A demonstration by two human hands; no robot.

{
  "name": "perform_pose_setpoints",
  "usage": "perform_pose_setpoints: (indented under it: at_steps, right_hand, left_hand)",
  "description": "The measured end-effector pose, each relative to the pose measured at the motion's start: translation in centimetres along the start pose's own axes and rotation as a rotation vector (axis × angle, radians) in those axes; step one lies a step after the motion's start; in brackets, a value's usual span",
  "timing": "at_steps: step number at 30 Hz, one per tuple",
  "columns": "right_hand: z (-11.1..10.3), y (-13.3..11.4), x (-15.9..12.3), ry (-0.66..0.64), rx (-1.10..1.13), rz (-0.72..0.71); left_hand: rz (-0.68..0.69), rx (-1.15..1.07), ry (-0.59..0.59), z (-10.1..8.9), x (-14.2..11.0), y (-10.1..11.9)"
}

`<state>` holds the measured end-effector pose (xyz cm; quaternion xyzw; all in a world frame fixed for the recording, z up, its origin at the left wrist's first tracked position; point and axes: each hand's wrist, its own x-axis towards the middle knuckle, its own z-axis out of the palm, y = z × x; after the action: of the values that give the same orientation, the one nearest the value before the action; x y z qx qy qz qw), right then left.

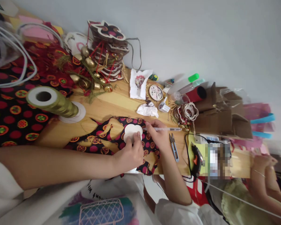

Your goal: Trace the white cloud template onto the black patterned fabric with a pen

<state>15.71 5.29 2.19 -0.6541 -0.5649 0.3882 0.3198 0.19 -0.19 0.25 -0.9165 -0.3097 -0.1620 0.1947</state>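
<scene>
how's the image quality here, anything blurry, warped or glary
Head view, centre: the white flower-shaped piece reads clearly in outline; head view, right: the brown cardboard box looks stretched and the bright blue strips smeared; head view, lower right: a pixelated block hides detail; head view, top: the plain grey wall shows soft light, no harsh glare.

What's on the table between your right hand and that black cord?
In the head view, blue snips lie there, near the pen that the right hand holds.
</scene>
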Motion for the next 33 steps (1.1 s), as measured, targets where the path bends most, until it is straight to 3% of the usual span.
perform_pose_setpoints:
  at_steps: [13,33]
  right_hand:
    - [0.0,-0.2,-1.7,0.014,-0.054,0.04]
    - [0.1,0.0,1.0,0.0,-0.059,0.016]
  left_hand:
    - [0.012,-0.031,0.006,0.1,-0.2,0.0]
    - [0.0,-0.032,0.009,0.2,-0.2,0.1]
